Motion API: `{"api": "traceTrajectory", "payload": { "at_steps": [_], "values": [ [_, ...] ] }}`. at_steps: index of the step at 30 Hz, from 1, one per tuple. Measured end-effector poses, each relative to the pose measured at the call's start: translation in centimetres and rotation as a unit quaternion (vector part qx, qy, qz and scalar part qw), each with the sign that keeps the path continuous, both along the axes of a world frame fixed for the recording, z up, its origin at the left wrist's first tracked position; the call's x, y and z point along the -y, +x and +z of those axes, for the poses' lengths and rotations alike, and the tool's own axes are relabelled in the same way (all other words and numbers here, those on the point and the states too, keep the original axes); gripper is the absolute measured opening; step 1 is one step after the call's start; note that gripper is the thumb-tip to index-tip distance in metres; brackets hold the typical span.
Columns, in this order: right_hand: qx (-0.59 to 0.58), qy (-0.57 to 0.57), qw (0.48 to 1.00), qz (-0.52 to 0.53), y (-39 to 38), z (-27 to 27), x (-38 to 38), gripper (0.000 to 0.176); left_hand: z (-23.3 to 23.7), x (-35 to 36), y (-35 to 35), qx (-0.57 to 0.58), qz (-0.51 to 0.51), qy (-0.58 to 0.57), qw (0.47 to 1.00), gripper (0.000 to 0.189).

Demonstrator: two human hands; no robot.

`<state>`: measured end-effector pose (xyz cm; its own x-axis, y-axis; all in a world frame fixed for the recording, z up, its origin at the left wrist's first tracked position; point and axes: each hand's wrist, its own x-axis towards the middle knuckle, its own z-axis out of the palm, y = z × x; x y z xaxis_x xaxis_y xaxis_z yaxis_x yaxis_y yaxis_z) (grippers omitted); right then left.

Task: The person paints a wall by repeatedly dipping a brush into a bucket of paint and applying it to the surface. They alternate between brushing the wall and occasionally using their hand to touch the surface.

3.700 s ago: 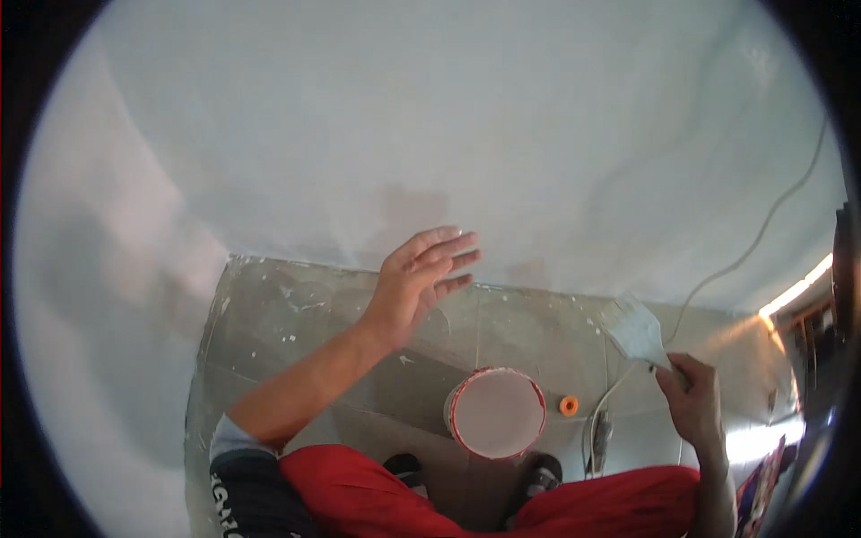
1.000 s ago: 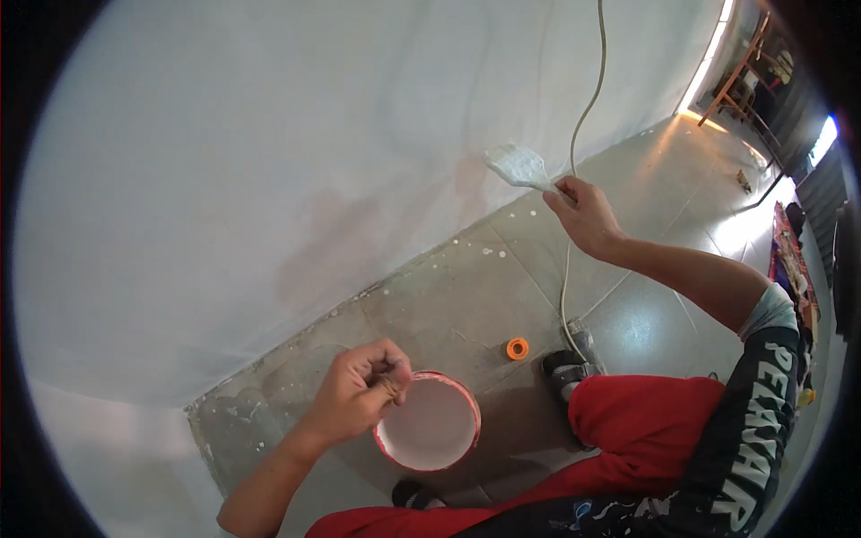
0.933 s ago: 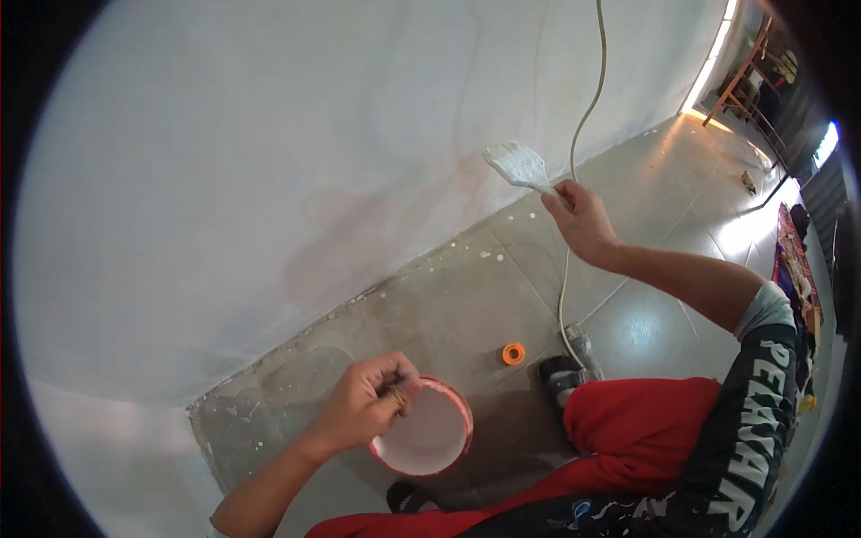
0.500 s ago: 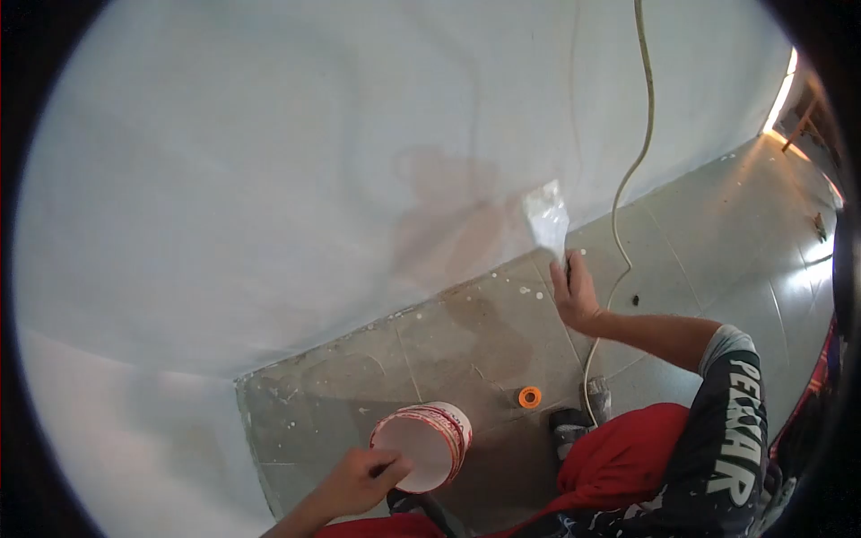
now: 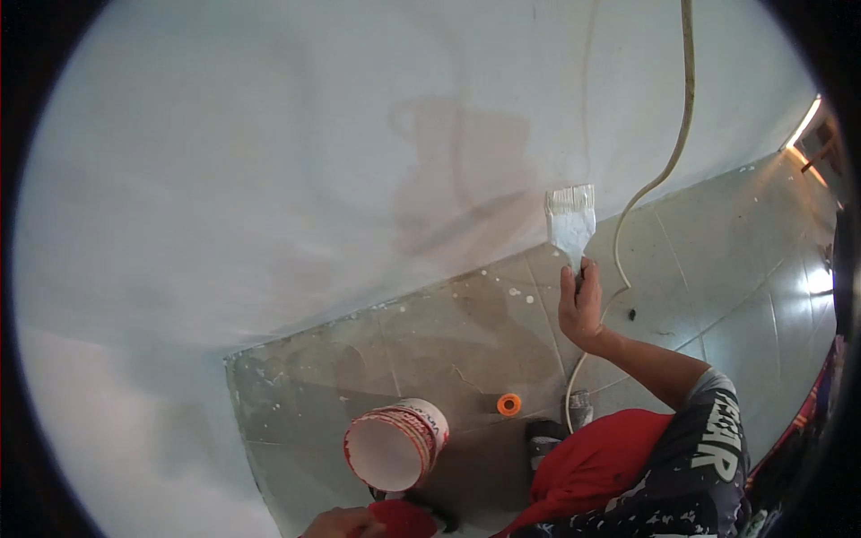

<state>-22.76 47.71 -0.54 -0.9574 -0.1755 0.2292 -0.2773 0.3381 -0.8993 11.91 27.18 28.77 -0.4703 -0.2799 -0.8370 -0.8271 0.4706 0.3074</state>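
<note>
My right hand is closed round the handle of a wide paint brush, whose white-coated bristles point up at the pale wall. A white and red bucket stands on the floor at lower centre, its opening facing me and its inside white. My left hand is at the bottom edge, just below the bucket and apart from its rim. Only the back of this hand shows; its fingers are mostly cut off or hidden.
An orange roll lies on the tiled floor, right of the bucket. A pale cable hangs along the wall and runs over the floor towards my shoe. White spots dot the floor near the wall.
The brush has turned more upright, its bristles now spread flat into view. My left hand has moved down and left, away from the bucket's rim. The whole view has shifted slightly.
</note>
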Motion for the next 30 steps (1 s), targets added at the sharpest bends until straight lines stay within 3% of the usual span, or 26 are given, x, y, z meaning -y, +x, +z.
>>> {"api": "traceTrajectory", "payload": {
  "at_steps": [2,3,5,9,11,12,14,15,17,19,21,24,27,30],
  "values": [
    [-0.032,0.005,0.999,-0.014,-0.9,-0.9,-0.2,0.025,1.9,0.3,-1.4,-0.121,-0.019,-0.013,0.992,0.024],
    [-0.051,0.019,0.998,-0.012,-1.2,-1.7,-0.3,0.026,1.6,0.4,-1.1,-0.119,-0.021,-0.009,0.993,0.024],
    [-0.088,0.038,0.995,0.013,-2.2,-4.5,-0.9,0.026,-0.1,0.4,0.0,-0.209,-0.152,-0.074,0.963,0.022],
    [-0.104,0.044,0.992,0.051,-4.6,-4.0,-1.8,0.027,-3.9,0.1,-0.5,-0.191,-0.175,-0.099,0.961,0.018],
    [-0.257,0.062,0.964,0.012,-6.1,-3.9,-2.7,0.023,-4.0,0.0,-0.8,-0.113,-0.176,-0.049,0.977,0.016],
    [-0.26,0.069,0.963,0.016,-6.4,-3.4,-3.7,0.023,-4.3,-0.1,-0.4,-0.117,-0.173,-0.042,0.977,0.016],
    [-0.187,0.105,0.977,-0.014,-6.7,-2.4,-6.0,0.02,-4.4,0.6,0.5,-0.154,-0.064,-0.015,0.986,0.017],
    [-0.235,0.138,0.961,-0.039,-6.9,-2.3,-7.0,0.018,-4.6,1.1,0.9,-0.156,-0.065,-0.01,0.985,0.017],
    [-0.238,0.17,0.955,-0.052,-6.7,-2.1,-9.1,0.019,-5.5,2.3,1.5,-0.197,-0.159,-0.071,0.965,0.02],
    [-0.239,0.203,0.947,-0.065,-6.3,-1.0,-10.1,0.019,-6.0,3.0,1.8,-0.227,-0.182,-0.079,0.953,0.023],
    [-0.157,0.152,0.975,-0.047,-5.8,0.1,-10.8,0.022,-6.4,3.4,1.3,-0.253,-0.209,-0.087,0.941,0.026],
    [-0.079,0.133,0.986,-0.066,-6.2,1.3,-10.0,0.026,-6.6,3.6,-0.6,-0.329,-0.243,-0.127,0.904,0.015],
    [-0.068,0.055,0.994,-0.068,-6.9,0.8,-8.0,0.03,-6.3,4.4,-1.5,-0.305,-0.244,-0.162,0.906,0.012],
    [-0.08,0.056,0.986,-0.132,-5.4,1.1,-5.3,0.03,-7.9,6.2,-1.9,-0.355,-0.255,-0.174,0.882,0.018]
  ]
}}
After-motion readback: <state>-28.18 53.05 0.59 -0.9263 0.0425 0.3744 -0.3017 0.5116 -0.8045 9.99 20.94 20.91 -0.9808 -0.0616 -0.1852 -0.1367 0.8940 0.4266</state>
